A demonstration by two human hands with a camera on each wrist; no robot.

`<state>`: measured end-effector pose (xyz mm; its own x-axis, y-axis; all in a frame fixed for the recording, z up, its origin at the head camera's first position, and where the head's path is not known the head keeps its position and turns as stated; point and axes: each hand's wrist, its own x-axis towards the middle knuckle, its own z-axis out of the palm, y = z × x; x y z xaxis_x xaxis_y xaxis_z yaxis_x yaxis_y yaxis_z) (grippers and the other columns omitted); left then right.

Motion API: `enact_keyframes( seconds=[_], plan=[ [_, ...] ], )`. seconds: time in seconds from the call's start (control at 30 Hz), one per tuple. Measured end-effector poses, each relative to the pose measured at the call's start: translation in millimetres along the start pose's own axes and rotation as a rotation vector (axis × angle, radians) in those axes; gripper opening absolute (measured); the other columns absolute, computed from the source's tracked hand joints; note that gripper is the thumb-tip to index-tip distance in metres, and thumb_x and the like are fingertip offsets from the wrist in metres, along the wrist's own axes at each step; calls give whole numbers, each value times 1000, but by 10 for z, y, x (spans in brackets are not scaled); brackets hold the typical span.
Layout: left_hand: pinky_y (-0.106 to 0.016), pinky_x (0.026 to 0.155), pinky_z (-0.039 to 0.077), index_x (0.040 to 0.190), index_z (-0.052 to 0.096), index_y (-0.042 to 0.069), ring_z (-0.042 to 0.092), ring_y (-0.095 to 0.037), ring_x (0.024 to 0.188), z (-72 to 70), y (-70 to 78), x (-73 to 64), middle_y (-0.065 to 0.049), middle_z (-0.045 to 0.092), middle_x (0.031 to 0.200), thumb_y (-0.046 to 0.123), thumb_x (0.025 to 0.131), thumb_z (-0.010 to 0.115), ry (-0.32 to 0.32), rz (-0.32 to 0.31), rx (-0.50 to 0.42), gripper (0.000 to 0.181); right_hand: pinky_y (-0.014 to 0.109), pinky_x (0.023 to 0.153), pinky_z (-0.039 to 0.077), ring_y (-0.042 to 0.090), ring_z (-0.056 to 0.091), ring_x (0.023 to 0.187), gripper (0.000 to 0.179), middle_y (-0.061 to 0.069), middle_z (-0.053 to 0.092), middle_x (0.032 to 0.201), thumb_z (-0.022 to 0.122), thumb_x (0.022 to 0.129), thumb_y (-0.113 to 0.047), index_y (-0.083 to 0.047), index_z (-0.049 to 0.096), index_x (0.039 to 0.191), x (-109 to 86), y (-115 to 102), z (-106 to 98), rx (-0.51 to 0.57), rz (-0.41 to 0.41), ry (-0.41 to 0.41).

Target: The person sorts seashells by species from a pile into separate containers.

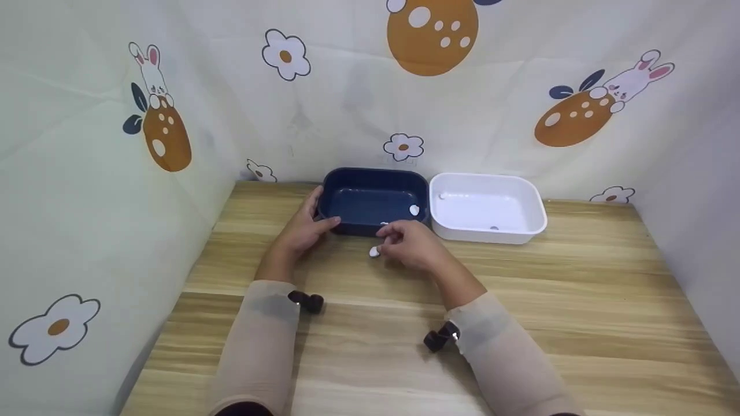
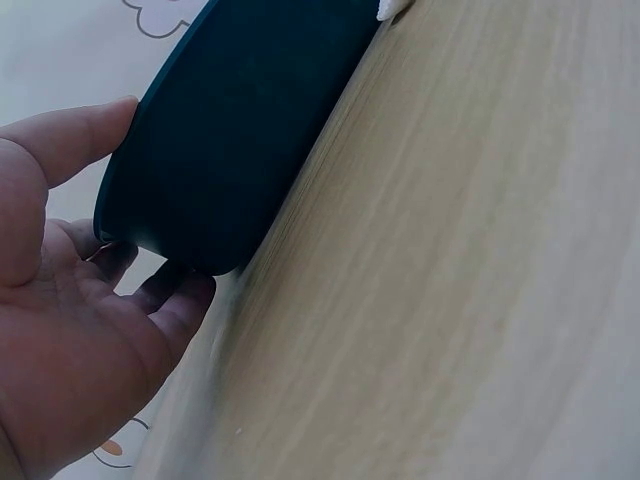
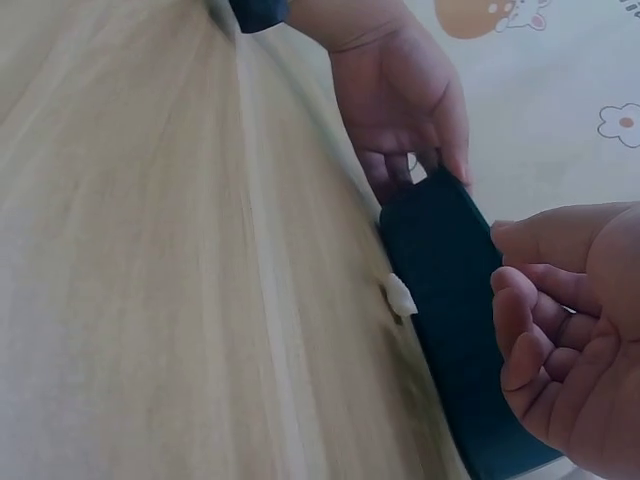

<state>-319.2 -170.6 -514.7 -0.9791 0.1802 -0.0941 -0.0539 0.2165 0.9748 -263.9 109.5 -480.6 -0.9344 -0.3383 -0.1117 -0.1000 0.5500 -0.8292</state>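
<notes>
A dark blue rectangular box point(image 1: 370, 228) stands on the table; my left hand point(image 1: 300, 228) grips its left end, thumb at the front rim and fingers around the end wall. In the left wrist view, that thumb point(image 2: 95, 135) touches the rim. My right hand point(image 1: 413, 245) hovers by the box's front wall, fingers loosely curled; nothing shows between thumb and fingertips in the right wrist view. A small white piece point(image 3: 400, 297) lies on the table against the box. Inside the box lies another white piece point(image 1: 414, 210), and a white bit point(image 1: 385, 223) shows near the front rim.
Directly right of the blue box stands a white box point(image 1: 488, 236), with a small pale piece point(image 1: 443, 196) and a greyish one point(image 1: 494, 227) inside. A printed cloth point(image 1: 347, 104) hangs behind the wooden table point(image 1: 370, 346). Both wrists carry black cameras.
</notes>
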Motion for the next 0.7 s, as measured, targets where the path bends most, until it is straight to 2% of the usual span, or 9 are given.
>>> enact_keyframes(
  seconds=[0.27,0.7],
  plan=[
    [-44,139,9,173,17,20,12,-26,170,0,-12,6,-6,15,182,18,96,79,5,2,7,99,20,66,52,8,66,76,33,4,79,92,74,90,-10,-2,76,122,12,81,72,-49,-10,-79],
    [-46,139,6,173,17,23,10,-27,170,-13,27,-28,-6,14,182,20,96,79,5,-7,10,99,21,67,47,5,59,71,43,-6,70,82,81,89,-24,-7,77,129,89,197,138,-225,-56,-70]
  ],
)
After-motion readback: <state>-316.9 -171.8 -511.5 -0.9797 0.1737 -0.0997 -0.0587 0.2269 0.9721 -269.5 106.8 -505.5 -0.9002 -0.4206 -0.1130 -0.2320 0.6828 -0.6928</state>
